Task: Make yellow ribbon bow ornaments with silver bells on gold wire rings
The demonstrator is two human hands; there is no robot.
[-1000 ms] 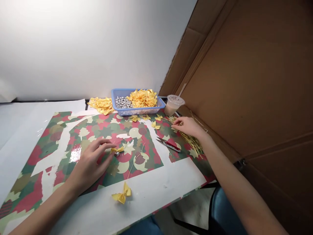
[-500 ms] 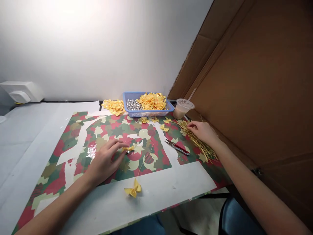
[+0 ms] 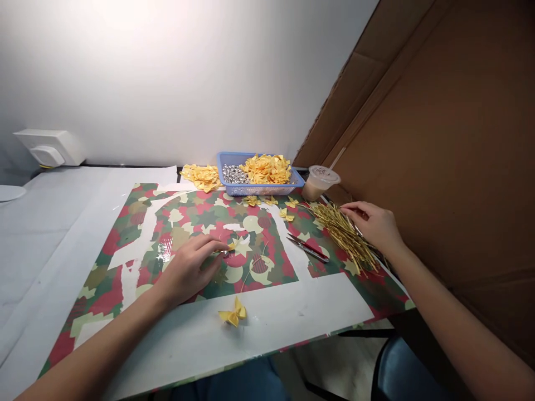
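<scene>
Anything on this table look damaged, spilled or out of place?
The patterned cover looks torn, white patches showing through. Yellow bows lie outside the blue basket: a heap to its left, a few strays in front. The cup stands upright.

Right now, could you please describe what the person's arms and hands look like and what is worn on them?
The left arm and the right arm are bare as far up as the view shows, with no sleeve. The left hand and the right hand wear no gloves, and I can see no watch, bracelet or ring on either.
</scene>
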